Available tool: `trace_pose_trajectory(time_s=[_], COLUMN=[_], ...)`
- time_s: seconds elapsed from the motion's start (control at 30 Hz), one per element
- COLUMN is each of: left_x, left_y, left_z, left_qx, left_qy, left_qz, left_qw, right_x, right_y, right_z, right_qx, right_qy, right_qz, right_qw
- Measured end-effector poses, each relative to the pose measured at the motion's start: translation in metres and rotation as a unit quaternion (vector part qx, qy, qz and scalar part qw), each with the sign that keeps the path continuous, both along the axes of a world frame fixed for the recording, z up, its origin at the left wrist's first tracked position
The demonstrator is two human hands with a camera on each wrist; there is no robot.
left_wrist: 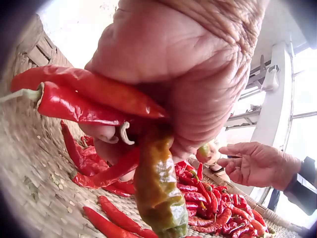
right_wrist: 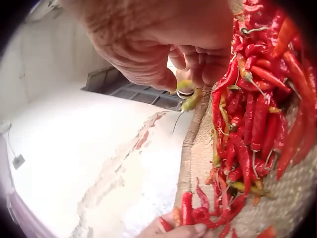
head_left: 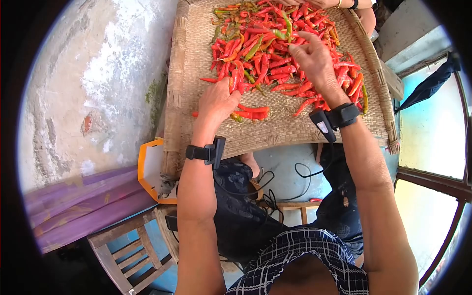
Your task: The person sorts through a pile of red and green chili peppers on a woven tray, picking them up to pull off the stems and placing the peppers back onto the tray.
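My left hand (head_left: 219,103) grips several red chillies (left_wrist: 74,101) at the near left of the woven tray. In the left wrist view, a wrinkled green-brown chilli (left_wrist: 158,188) hangs below its curled fingers. My right hand (head_left: 317,64) is over the far part of the chilli pile (head_left: 280,64), its fingers loosely extended in the left wrist view. Close to its fingertips is a yellow-green chilli (right_wrist: 190,101); whether they touch it is unclear. A few red chillies (head_left: 253,114) lie apart from the pile, beside my left hand.
The tray's raised woven rim (head_left: 174,73) runs along the left, by a stained wall (head_left: 98,73). Another person's hands (head_left: 319,4) are at the far edge. Below are a wooden chair (head_left: 130,255), an orange-edged box (head_left: 142,167) and black cables (head_left: 270,196).
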State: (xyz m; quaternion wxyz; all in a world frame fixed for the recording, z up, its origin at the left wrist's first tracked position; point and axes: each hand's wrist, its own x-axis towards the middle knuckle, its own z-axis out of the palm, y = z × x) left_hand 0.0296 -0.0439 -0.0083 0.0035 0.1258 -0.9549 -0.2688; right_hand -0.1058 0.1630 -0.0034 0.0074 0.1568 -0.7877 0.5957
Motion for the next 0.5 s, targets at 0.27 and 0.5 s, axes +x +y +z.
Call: trace_pose_trajectory(time_s=[0.27, 0.5], left_x=[0.000, -0.001], left_y=[-0.004, -0.002], left_z=[-0.006, -0.001], left_qx=[-0.017, -0.008], left_qy=[0.013, 0.001], left_qz=[-0.004, -0.013], left_qw=[1.000, 1.000], right_x=[0.080, 0.051], right_y=[-0.026, 0.001], right_z=[-0.041, -0.005], right_qx=[0.323, 0.326], right_qy=[0.212, 0.146], right_qz=[0.324, 0.377], right_qw=[0.863, 0.855])
